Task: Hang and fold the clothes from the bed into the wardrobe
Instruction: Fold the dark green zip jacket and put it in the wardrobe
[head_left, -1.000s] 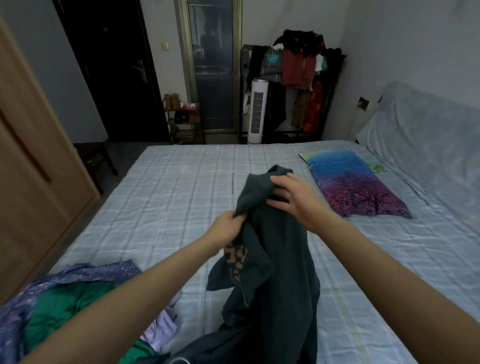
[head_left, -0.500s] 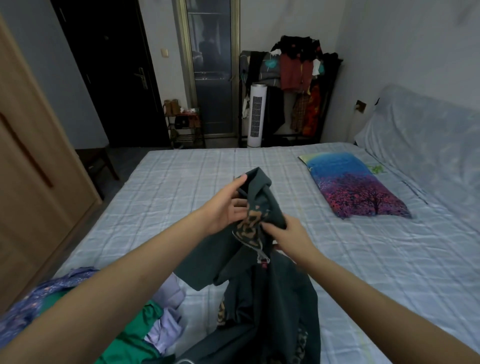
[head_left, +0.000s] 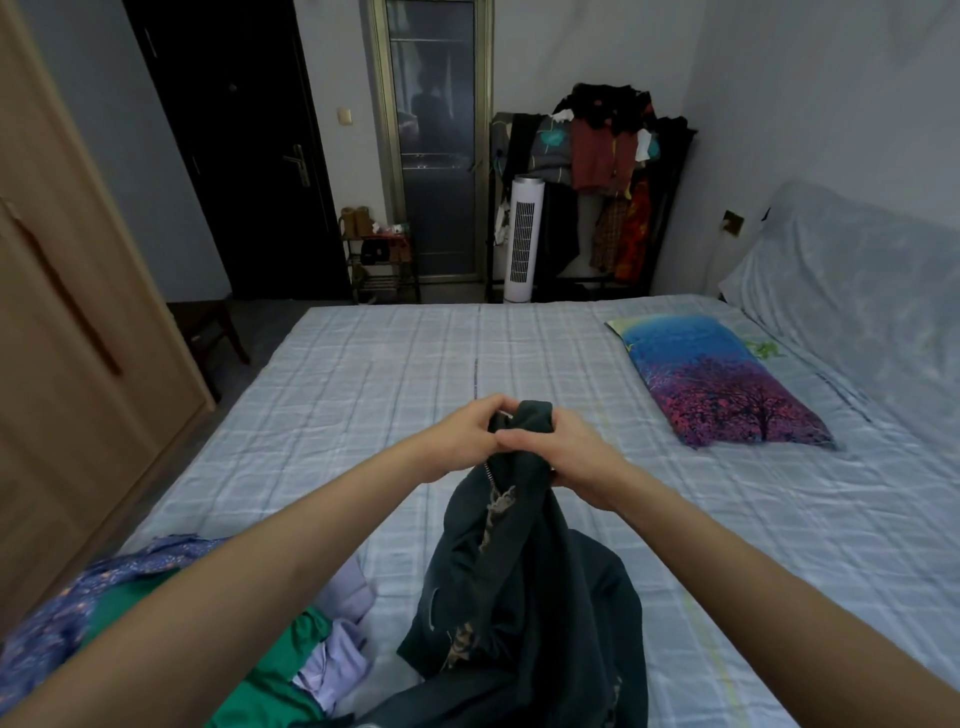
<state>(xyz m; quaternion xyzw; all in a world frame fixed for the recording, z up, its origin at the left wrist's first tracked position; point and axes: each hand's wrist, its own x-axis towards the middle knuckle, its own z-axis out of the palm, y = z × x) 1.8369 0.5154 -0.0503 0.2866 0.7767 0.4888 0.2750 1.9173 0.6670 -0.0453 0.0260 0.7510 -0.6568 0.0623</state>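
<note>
A dark teal zip-up fabric jacket is seen over a pale blue checked bed sheet; blue-and-magenta tree print is borne by the rectangular pillow; a green crumpled garment is seen.

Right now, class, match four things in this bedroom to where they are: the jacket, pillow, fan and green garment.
Things:
1. jacket
2. pillow
3. fan
4. green garment

Places:
A. on the floor beyond the bed
B. held up in both hands
C. lying on the bed, right side
D. in the pile at lower left

Pairs: 1-B, 2-C, 3-A, 4-D
</note>
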